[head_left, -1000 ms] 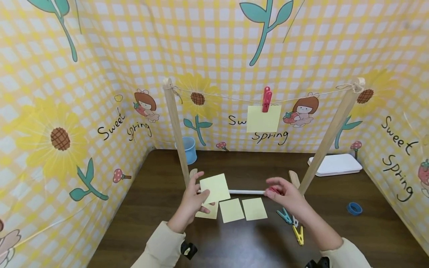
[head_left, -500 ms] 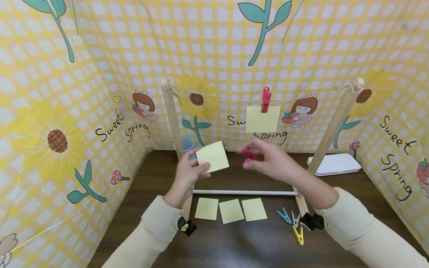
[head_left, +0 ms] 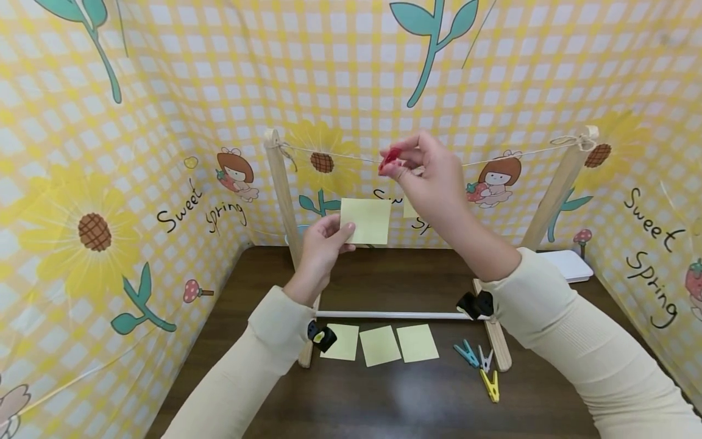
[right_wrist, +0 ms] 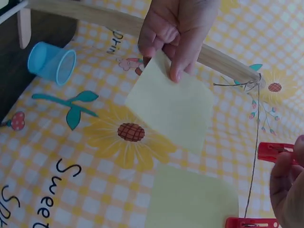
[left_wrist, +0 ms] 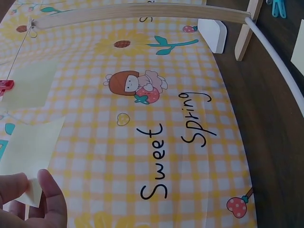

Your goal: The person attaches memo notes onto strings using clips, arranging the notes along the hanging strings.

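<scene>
My left hand pinches a yellow sticky note by its lower left edge, thumb in front, just below the string. Up at the string, my right hand holds a red clothespin between thumb and fingers. Behind the right hand hangs another sticky note, mostly covered in the head view. The right wrist view shows this hanging note fixed to the string by a second red clothespin. The held clothespin appears beside the string there.
Three sticky notes lie in a row on the dark table. Blue, grey and yellow clothespins lie to their right. Wooden posts carry the string, with a white rod low between them. A blue cup and white case stand behind.
Both hands have risen from near the table, the left with the sticky note, the right with the red clothespin. The note is now squared up below the string; the right hand has reached string height.
</scene>
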Tool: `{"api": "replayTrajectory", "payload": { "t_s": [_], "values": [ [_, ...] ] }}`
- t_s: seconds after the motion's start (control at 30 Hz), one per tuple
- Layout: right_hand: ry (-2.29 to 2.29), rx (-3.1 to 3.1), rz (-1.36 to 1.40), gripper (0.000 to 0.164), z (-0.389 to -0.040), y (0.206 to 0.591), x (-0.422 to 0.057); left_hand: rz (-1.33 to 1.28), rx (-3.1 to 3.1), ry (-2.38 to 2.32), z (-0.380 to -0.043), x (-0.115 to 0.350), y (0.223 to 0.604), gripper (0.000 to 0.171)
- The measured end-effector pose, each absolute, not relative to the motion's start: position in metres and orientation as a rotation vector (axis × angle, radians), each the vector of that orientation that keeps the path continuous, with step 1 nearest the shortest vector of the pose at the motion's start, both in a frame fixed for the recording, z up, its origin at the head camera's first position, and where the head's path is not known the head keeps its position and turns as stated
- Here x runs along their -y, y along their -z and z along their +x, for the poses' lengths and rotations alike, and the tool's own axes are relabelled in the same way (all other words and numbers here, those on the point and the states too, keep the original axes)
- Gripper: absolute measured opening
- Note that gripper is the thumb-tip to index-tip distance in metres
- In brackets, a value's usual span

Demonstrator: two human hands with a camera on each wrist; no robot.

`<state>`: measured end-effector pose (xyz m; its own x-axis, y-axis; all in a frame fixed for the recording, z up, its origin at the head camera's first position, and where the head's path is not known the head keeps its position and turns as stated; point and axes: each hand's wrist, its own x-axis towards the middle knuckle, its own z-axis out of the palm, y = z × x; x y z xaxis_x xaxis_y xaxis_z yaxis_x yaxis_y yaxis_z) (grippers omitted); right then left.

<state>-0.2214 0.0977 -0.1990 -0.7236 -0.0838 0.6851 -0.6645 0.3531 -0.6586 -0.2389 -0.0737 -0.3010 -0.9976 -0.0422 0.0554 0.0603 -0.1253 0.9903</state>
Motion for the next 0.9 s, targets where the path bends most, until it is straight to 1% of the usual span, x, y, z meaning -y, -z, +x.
{"api": "replayTrajectory", "payload": {
  "t_s": [0.2, 0.47, 0.9],
  "values": [
    [-1.445, 1.919, 0.629, 0.013, -0.229, 0.195, -0.094, -0.041, 2.035, 2.304, -0.246, 0.067, 0.296, 0.022],
    [-1.612, 1.949, 0.579, 0.013, -0.239, 0.193, -0.088, -0.086, 2.025, 2.290, -0.253, 0.065, 0.284, 0.023],
    [-1.597, 2.042, 0.504, 0.015, -0.242, 0.195, -0.086, -0.199, 1.993, 2.302, -0.254, 0.057, 0.265, 0.028]
  ]
}}
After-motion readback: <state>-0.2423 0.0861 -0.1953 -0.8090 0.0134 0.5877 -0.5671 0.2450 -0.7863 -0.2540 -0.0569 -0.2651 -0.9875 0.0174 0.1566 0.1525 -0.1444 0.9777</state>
